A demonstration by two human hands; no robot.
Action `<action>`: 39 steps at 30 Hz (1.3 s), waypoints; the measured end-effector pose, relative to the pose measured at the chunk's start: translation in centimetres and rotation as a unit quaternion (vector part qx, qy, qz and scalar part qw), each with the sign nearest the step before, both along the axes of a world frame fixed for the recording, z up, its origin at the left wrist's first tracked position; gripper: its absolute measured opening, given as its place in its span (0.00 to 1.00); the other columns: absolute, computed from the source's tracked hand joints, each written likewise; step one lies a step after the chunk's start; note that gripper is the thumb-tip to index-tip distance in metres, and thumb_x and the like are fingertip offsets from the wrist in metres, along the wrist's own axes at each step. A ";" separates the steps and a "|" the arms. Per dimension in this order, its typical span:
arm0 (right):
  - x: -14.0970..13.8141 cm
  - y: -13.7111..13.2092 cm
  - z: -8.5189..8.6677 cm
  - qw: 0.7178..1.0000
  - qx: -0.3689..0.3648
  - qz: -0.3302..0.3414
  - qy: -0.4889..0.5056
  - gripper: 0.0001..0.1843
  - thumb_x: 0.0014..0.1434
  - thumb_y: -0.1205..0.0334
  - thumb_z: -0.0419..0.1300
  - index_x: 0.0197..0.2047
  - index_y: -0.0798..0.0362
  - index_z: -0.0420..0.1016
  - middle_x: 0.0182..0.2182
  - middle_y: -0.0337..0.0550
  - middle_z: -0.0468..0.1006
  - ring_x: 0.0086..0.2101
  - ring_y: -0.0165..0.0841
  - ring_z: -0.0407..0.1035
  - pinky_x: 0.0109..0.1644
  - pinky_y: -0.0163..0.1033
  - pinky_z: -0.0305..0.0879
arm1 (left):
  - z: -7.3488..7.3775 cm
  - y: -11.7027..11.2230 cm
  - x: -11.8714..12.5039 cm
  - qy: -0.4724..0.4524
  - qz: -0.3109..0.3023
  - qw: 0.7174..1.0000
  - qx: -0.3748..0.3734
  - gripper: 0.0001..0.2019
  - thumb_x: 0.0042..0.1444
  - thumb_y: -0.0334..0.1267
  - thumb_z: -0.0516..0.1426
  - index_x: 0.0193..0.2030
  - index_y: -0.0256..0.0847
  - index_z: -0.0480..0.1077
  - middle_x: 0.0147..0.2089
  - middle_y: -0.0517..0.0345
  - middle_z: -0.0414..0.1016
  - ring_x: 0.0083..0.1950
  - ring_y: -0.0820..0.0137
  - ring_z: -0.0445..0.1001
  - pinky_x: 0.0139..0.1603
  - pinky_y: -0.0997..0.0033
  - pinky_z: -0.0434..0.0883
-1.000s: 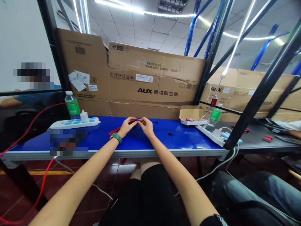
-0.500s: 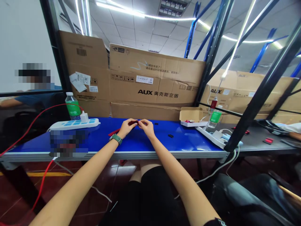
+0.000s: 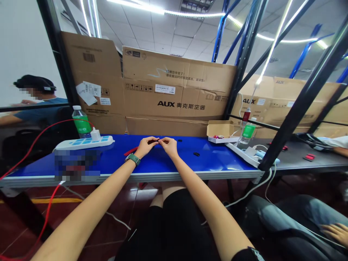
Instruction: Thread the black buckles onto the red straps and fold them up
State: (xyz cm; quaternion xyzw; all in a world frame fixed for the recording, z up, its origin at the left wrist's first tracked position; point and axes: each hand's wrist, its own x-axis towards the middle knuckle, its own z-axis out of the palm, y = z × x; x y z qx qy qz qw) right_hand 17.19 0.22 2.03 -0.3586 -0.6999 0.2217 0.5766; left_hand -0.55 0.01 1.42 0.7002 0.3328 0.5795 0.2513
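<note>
Nearest you, your shorts [image 3: 168,228] fill the lower middle, with your two forearms reaching up past the front rail of the blue table [image 3: 223,159]. A watch [image 3: 133,158] with a green band circles your left wrist. Your left hand [image 3: 147,147] and right hand [image 3: 169,147] meet above the middle of the table, the grip of each pinched, thumb to fingers, on a small dark-red piece [image 3: 157,141], which lies between the fingertips and is mostly hidden by them. A red strap [image 3: 131,151] extends to the left from beneath your left hand; whether it joins the piece cannot be told. Right of your right hand lie two small black parts, a nearer one [image 3: 196,154] and a farther one [image 3: 179,140], apart from each other. To the left, a power strip [image 3: 78,144] carries a white plug [image 3: 95,134] with a red cable [image 3: 45,133]; a bottle [image 3: 81,122] stands behind it. To the right, an open box [image 3: 221,132] holds small colourful items, next to a second bottle [image 3: 248,131]. Cardboard [image 3: 174,114] printed "AUX" walls the rear, below the lit ceiling [image 3: 152,29].
</note>
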 end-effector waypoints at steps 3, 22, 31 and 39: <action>0.0 -0.1 0.1 1.000 -0.012 -0.019 -0.001 0.12 0.56 0.50 0.64 0.30 0.49 0.82 0.26 0.40 0.83 0.30 0.37 0.78 0.38 0.38 0.73 | 0.1 -0.2 0.1 0.013 -0.008 1.000 0.002 0.21 0.50 0.53 0.68 0.42 0.38 0.79 0.50 0.44 0.82 0.50 0.55 0.80 0.53 0.53 0.77; 0.3 2.6 -1.3 0.978 -0.133 0.082 0.140 0.19 0.51 0.52 0.69 0.43 0.51 0.73 0.30 0.39 0.81 0.31 0.34 0.78 0.38 0.41 0.78 | 0.2 0.2 -0.2 0.032 -0.036 0.999 -0.022 0.25 0.61 0.59 0.56 0.43 0.37 0.81 0.45 0.45 0.84 0.47 0.58 0.82 0.53 0.55 0.77; 0.7 1.1 -0.6 0.952 -0.198 0.162 0.167 0.25 0.44 0.46 0.75 0.38 0.53 0.74 0.28 0.40 0.80 0.30 0.34 0.77 0.35 0.40 0.78 | 0.2 -0.5 -0.4 0.137 0.047 0.988 0.061 0.12 0.56 0.46 0.63 0.38 0.39 0.79 0.38 0.53 0.83 0.39 0.63 0.80 0.44 0.66 0.76; 0.3 -0.2 0.1 0.910 -0.266 0.253 0.193 0.27 0.42 0.49 0.78 0.39 0.54 0.74 0.29 0.39 0.80 0.29 0.31 0.77 0.37 0.38 0.76 | 0.9 -1.3 0.0 0.205 0.113 0.959 0.160 0.05 0.59 0.34 0.56 0.37 0.39 0.74 0.37 0.53 0.79 0.38 0.65 0.76 0.42 0.67 0.72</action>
